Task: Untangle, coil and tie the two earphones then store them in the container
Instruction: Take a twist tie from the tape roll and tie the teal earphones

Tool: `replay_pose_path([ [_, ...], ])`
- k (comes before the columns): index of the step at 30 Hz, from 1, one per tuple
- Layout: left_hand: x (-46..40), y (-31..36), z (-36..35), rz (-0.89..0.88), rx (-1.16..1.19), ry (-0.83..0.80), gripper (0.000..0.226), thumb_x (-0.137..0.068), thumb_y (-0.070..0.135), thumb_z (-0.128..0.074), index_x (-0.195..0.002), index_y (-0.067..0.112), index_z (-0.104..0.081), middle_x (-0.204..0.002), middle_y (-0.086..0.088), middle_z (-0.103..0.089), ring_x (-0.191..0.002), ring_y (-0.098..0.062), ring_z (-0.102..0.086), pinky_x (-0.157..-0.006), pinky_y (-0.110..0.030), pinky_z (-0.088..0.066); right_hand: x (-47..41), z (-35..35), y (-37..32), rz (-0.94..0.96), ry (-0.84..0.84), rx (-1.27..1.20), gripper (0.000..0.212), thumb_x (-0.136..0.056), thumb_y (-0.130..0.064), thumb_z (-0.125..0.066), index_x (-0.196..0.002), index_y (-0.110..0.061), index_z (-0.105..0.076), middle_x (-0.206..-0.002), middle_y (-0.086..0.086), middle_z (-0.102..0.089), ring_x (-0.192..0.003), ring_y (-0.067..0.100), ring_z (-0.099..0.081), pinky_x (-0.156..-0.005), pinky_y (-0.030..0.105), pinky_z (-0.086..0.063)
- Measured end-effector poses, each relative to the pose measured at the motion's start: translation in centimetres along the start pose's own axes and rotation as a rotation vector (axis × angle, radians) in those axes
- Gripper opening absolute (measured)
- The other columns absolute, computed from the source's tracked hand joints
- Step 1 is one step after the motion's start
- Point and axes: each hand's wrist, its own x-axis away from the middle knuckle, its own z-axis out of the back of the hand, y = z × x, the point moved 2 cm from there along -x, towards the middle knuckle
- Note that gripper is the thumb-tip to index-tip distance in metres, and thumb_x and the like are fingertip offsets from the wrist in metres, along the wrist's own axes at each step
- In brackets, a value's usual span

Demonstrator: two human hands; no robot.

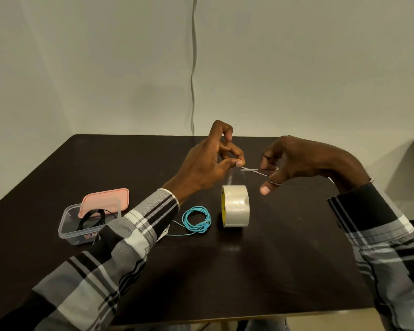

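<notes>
Above an upright tape roll (236, 206): left hand (208, 163) pinching a pulled-up tape strip (233, 177), right hand (294, 161) gripping scissors (255, 170) at it. Left of the roll: coiled blue earphone (196, 219); farther left, container (68, 229) holding black earphone (91, 218), pink lid (105, 200) leaning on it.

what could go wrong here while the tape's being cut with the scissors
1. The left hand pinches the tape strip right beside the blades of the scissors held by the right hand, so a fingertip could get nicked.
2. The tape roll stands on edge, so pulling may roll or topple it onto the blue earphone coil.
3. The cut strip may fold onto itself.
</notes>
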Motion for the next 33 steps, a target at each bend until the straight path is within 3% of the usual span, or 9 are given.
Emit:
replay_pose_path([
  [6,0.0,0.0,0.1,-0.002,-0.016,0.008,0.047,-0.087,0.019,-0.073,-0.103,0.025,-0.03,-0.089,0.004,-0.075,-0.08,-0.015,-0.072,-0.084,-0.045,-0.057,-0.4,-0.1,0.4,-0.019,0.001,-0.002,0.047,-0.041,-0.061,-0.087,-0.074,-0.033,-0.071,-0.069,-0.001,-0.069,-0.074,0.025,-0.064,-0.075,0.049,-0.053],
  [10,0.0,-0.1,0.1,0.007,-0.01,0.014,0.047,-0.086,0.02,-0.074,-0.104,0.024,-0.031,-0.091,0.003,-0.075,-0.082,-0.017,-0.072,-0.084,-0.044,-0.058,-0.6,-0.3,0.7,-0.031,0.029,-0.003,0.029,-0.054,-0.038,-0.094,-0.067,-0.028,-0.071,-0.058,-0.01,-0.064,-0.059,0.008,-0.056,-0.065,0.037,-0.046],
  [13,0.2,-0.3,0.0,0.01,0.021,0.009,0.047,-0.086,0.021,-0.073,-0.103,0.026,-0.03,-0.091,0.003,-0.075,-0.082,-0.018,-0.072,-0.083,-0.047,-0.057,-0.5,-0.5,0.5,-0.033,0.029,0.001,0.027,-0.058,-0.032,-0.094,-0.066,-0.025,-0.069,-0.054,-0.013,-0.062,-0.053,0.0,-0.052,-0.061,0.029,-0.043],
  [16,0.2,-0.5,0.0,0.023,0.063,0.017,0.045,-0.085,0.028,-0.071,-0.101,0.034,-0.03,-0.091,0.001,-0.075,-0.083,-0.021,-0.072,-0.084,-0.049,-0.056,-0.3,-0.7,0.5,-0.036,0.044,0.028,0.03,-0.057,-0.038,-0.093,-0.069,-0.025,-0.069,-0.056,-0.012,-0.062,-0.052,0.0,-0.053,-0.06,0.028,-0.043],
  [19,0.2,-0.6,0.0,0.031,0.064,0.015,0.046,-0.084,0.029,-0.071,-0.1,0.037,-0.029,-0.091,0.001,-0.075,-0.084,-0.023,-0.073,-0.084,-0.05,-0.056,0.1,-0.7,0.6,-0.045,0.048,0.09,0.039,-0.051,-0.052,-0.092,-0.072,-0.026,-0.071,-0.068,-0.007,-0.068,-0.066,0.01,-0.06,-0.063,0.031,-0.048],
  [23,0.2,-0.5,-0.1,0.023,0.043,0.01,0.047,-0.084,0.025,-0.072,-0.102,0.032,-0.029,-0.09,0.004,-0.075,-0.085,-0.02,-0.073,-0.084,-0.05,-0.056,0.6,-0.5,0.4,-0.057,0.046,0.134,0.044,-0.049,-0.054,-0.091,-0.077,-0.026,-0.073,-0.075,-0.008,-0.067,-0.074,0.009,-0.059,-0.065,0.026,-0.047],
  [28,0.1,-0.1,0.0,0.019,0.033,0.004,0.046,-0.085,0.022,-0.072,-0.102,0.028,-0.029,-0.088,0.006,-0.075,-0.084,-0.018,-0.072,-0.082,-0.051,-0.056,0.6,-0.1,-0.1,-0.065,0.06,0.168,0.054,-0.039,-0.068,-0.084,-0.075,-0.03,-0.071,-0.083,-0.008,-0.07,-0.093,0.012,-0.056,-0.082,0.043,-0.053],
  [33,0.1,0.2,-0.2,0.008,0.038,-0.005,0.045,-0.084,0.022,-0.071,-0.102,0.024,-0.03,-0.088,0.005,-0.075,-0.08,-0.017,-0.073,-0.081,-0.051,-0.056,0.4,0.0,-0.8,-0.078,0.035,0.188,0.059,-0.034,-0.074,-0.079,-0.075,-0.033,-0.069,-0.086,-0.011,-0.068,-0.105,0.013,-0.045,-0.088,0.048,-0.049],
])
